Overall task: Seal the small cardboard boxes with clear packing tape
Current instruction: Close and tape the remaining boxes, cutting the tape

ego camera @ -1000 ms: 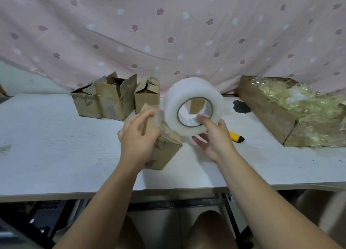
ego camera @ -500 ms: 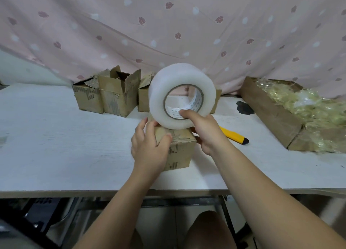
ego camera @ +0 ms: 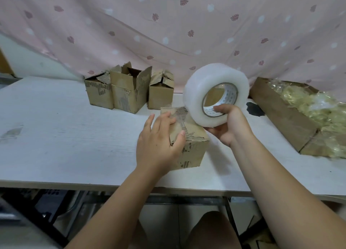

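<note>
**Box held flat on the table, tape roll raised beside it**

A white table [ego camera: 56, 136] is seen across the view, with a pink leaf-print curtain [ego camera: 168, 33] hung behind it. At the back left of the table, three small boxes [ego camera: 129, 97] are stood side by side, their top flaps open and ragged.

Nearer the front edge, at the middle, the small cardboard box [ego camera: 191, 149] is set on the table with its flaps folded down. The left hand [ego camera: 159, 145] is laid over its near-left corner: the fingers are stretched out, slightly apart, and pressed flat on the top flaps, while the thumb is rested on the top near the front edge.

Just right of the box and above it, the tape roll [ego camera: 194, 102] is held upright, off the table, its hollow core turned toward the camera. It is gripped by the right hand [ego camera: 230, 125], with the thumb hooked into the core and the fingers curled under the outer face. Whether the roll is touching the box's far corner cannot be told.

Further right, a dark mark [ego camera: 254, 109] is seen on the table, and beyond it a long cardboard tray [ego camera: 280, 114] is filled with yellowish plastic packets [ego camera: 318, 106].
</note>
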`<state>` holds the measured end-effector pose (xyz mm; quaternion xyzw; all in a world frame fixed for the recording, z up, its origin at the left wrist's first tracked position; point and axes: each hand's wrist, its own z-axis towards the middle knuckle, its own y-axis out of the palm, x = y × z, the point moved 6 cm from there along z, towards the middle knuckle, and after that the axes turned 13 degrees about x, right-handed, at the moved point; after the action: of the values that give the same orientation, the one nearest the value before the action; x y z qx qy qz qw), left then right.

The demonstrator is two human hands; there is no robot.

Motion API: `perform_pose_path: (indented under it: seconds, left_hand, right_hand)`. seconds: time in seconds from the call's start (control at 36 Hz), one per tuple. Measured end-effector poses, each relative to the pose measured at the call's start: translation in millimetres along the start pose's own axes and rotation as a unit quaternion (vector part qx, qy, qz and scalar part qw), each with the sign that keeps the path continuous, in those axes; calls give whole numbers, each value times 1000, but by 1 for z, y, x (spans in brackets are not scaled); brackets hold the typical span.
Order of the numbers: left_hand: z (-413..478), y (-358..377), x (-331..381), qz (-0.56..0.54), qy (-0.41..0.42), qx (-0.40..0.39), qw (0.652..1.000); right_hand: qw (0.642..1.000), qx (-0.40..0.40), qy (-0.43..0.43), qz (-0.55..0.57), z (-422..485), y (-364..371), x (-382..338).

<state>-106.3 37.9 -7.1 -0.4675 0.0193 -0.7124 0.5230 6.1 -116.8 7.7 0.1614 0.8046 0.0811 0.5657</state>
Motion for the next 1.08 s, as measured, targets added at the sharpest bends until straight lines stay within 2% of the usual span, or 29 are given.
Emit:
perform_pose_path:
  seconds: [0.19,0.33,0.56,0.69,0.81,0.89,0.97,1.08]
  left_hand:
    - [-1,-1,3,-31,-8,-2,999]
    - [1,-4,5,-32,9,-6,999]
    - [38,-2,7,-19,16,-53,998]
    - [61,13,1,-58,-19,-196,979]
    - [82,17,7,49,47,-142,988]
    - [89,29,12,82,101,-181,975]
    - [90,34,10,42,71,-248,965]
    - [95,37,6,35,43,-251,966]
  right_hand:
    - [997,60,36,45,16,-40,15]
    - [996,64,33,53,21,-48,29]
    - [996,76,25,38,26,-49,39]
    - [996,77,25,46,28,-52,39]
    - [996,70,26,46,28,-50,40]
    - [997,69,21,39,28,-49,42]
    - [996,73,16,39,30,-50,43]
    - [997,70,4,29,30,-49,45]
